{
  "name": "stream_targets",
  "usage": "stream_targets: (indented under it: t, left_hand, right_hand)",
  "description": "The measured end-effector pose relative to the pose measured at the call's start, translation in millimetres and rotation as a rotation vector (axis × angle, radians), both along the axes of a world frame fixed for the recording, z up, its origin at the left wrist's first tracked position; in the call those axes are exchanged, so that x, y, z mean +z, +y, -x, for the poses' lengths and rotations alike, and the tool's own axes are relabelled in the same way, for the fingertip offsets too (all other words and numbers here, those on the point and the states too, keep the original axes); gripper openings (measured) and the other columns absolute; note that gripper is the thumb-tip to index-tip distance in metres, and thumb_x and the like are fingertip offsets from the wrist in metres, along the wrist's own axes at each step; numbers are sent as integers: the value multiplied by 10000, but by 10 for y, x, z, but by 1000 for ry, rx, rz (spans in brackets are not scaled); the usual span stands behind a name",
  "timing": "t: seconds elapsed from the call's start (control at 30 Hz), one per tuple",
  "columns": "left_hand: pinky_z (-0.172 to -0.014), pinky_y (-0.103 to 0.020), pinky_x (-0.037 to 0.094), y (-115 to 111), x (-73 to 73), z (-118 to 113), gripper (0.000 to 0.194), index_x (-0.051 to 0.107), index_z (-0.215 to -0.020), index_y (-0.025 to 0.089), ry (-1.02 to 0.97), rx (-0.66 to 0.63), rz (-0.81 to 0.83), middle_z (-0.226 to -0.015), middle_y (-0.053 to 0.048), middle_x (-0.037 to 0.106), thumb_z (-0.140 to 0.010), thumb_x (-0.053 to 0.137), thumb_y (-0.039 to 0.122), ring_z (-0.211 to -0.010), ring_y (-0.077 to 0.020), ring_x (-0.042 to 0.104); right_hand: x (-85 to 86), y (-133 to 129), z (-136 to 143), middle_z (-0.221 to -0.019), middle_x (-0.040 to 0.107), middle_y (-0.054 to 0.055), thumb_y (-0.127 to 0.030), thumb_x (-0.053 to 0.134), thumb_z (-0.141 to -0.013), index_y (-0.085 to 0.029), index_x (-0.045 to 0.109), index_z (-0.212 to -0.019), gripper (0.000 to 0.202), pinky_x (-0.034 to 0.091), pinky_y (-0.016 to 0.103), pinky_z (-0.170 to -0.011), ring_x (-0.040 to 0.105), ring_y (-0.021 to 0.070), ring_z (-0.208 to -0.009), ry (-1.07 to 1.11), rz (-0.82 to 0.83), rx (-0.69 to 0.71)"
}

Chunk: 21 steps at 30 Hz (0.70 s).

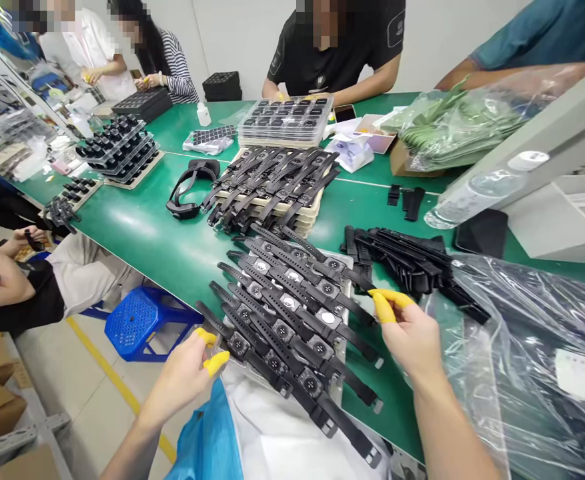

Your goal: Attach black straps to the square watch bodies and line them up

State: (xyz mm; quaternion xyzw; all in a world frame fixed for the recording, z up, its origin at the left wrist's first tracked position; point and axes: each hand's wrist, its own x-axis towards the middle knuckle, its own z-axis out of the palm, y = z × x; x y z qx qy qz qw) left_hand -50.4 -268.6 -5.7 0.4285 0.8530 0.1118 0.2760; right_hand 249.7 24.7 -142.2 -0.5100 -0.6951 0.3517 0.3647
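Note:
A tray (341, 373) lies in front of me, covered by rows of smartwatches (282, 330), backs up, their black straps stretched out. My right hand (409, 333), with yellow finger cots on thumb and forefinger, pinches the end of a black watch strap (356, 276) at the tray's upper right. At the left edge of the tray is my left hand (187, 370), also in yellow finger cots. Its thumb and forefinger are apart beside the nearest watch; whether they touch the tray I cannot tell. Loose black straps (402, 257) are heaped beyond my right hand.
Stacked trays of strapped watches (272, 180) stand ahead, beside a black head-strap device (192, 190). Clear plastic bags (537, 333), a phone (481, 233) and a bottle (487, 190) lie right. A blue stool (147, 320) stands left. Several people sit around the green table (137, 230).

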Motion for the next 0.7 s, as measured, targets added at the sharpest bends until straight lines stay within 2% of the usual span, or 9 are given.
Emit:
stream_targets:
  t: [0.17,0.33,0.43,0.5,0.57,0.63,0.7]
  left_hand:
    - [-653,-323,424,-35,-28,56,520,688,-998,190,-201,186,-76,-805,-37,638,-868,601,686,-730,-213,588]
    - [-507,-261,367,36,-50,59,746,694,-1116,141,-589,434,-160,-784,-14,639,-706,766,760,-538,-112,455]
    - [-523,-246,387,55,-36,21,663,718,-1040,129,-742,484,-305,-782,-2,628,-709,827,693,-514,-70,426]
    - [-548,-247,420,40,-36,-19,579,735,-1001,132,-826,499,-421,-785,-8,628,-725,858,627,-556,-83,466]
    - [-627,-270,489,12,-58,-92,549,745,-1036,148,-901,522,-554,-828,-32,661,-723,884,577,-658,-132,563]
    - [-812,-336,554,-8,-107,-216,574,734,-1136,182,-1008,519,-697,-970,-72,713,-721,895,545,-856,-209,667]
    - [-1017,-426,523,3,-176,-395,603,706,-1220,222,-1153,483,-820,-1123,-95,726,-728,894,517,-1077,-280,688]
  right_hand:
    - [79,-8,95,-785,736,60,-568,667,-867,-206,747,-1037,407,578,379,-692,706,236,-700,122,110,-40]
    - [163,7,130,-704,692,32,-531,697,-831,-200,746,-1001,376,533,334,-594,644,201,-624,214,134,-65]
    - [209,3,128,-651,640,4,-510,705,-805,-205,737,-970,348,488,303,-545,587,171,-573,264,153,-137]
    - [249,-1,124,-638,615,-2,-500,710,-774,-205,724,-934,336,468,304,-539,564,166,-563,283,180,-175]
    - [292,-4,123,-641,609,7,-478,713,-737,-199,708,-893,319,456,321,-543,551,171,-567,279,220,-200]
    - [331,-7,130,-648,607,19,-449,709,-694,-193,693,-854,302,448,340,-555,544,176,-576,270,253,-217]
    - [355,-7,142,-651,599,21,-440,701,-648,-193,680,-830,307,445,352,-567,540,179,-584,280,269,-223]
